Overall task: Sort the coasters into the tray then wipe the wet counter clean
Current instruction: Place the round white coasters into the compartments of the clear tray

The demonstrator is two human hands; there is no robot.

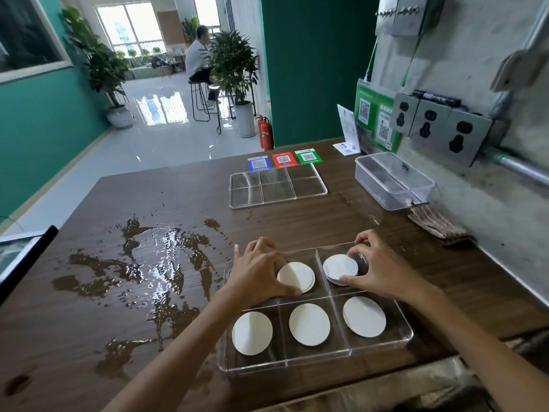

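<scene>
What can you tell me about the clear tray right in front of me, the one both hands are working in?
The near tray looks like clear, glossy plastic, a shallow rectangle split by thin walls into six compartments, three across and two deep. It lies flat on the dark wooden counter near its front edge, just right of the spilled water. Round white coasters lie in five compartments. The left hand grips the middle back stack; the right hand pinches the right back stack.

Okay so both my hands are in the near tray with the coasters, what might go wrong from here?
1. The left hand and forearm sit beside the puddle; a coaster dragged that way could get wet.
2. The near tray sits near the counter's front edge; a push might slide it off.
</scene>
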